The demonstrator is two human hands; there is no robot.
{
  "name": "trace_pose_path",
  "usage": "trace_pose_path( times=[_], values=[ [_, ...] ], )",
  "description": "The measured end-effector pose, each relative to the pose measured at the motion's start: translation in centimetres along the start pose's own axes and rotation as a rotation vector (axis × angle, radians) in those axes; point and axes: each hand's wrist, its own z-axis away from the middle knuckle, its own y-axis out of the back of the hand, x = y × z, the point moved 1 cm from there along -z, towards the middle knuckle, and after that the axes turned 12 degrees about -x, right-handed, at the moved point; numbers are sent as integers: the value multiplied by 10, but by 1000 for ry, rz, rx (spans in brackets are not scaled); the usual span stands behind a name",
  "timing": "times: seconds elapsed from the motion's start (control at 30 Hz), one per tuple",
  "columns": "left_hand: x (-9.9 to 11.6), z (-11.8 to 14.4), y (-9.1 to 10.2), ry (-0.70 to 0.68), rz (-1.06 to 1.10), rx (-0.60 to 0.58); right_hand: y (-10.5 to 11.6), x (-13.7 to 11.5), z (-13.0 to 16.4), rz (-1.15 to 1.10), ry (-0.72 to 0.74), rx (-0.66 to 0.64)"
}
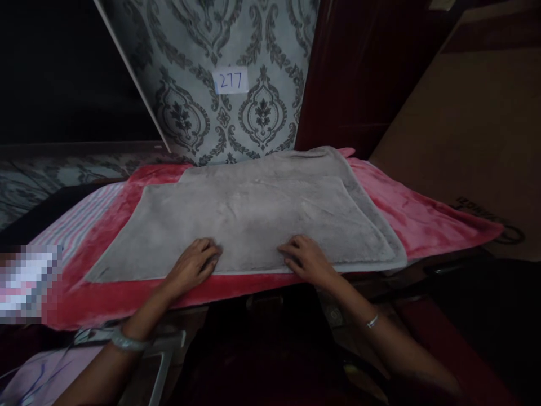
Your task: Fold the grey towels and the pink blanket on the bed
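Note:
A grey plush cloth point(253, 217) lies spread in overlapping layers, its near edge roughly straight and its upper layer set nearer to me. My left hand point(195, 264) rests on its near edge, left of the middle, fingers bent and the thumb apart. On the same edge, to the right, my right hand point(305, 259) lies palm down with its fingers loosely spread. Neither hand grips the cloth visibly. Beneath the grey cloth is a red plush cloth point(186, 293), showing along the front and left, with a paler pink part point(422, 217) at the right.
A dark screen point(71, 73) stands at the left. A white card point(230, 80) marked 277 is on the patterned wall behind. A large cardboard box point(473, 124) leans at the right. Striped fabric point(87, 211) lies left, and a grey metal frame point(169, 349) is below.

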Motion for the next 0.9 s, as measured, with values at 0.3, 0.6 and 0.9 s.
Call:
trace_pose_path(
  times=[0.3, 0.6, 0.9],
  values=[
    [31, -61, 17, -104, 47, -152, 17, 24, -14, -178, 36, 52],
    [79, -203, -28, -537, -124, -186, 63, 162, -70, -91, -446, 297],
    [81, -202, -56, -560, -52, -287, 100, 272, -102, 43, -763, 301]
  ],
)
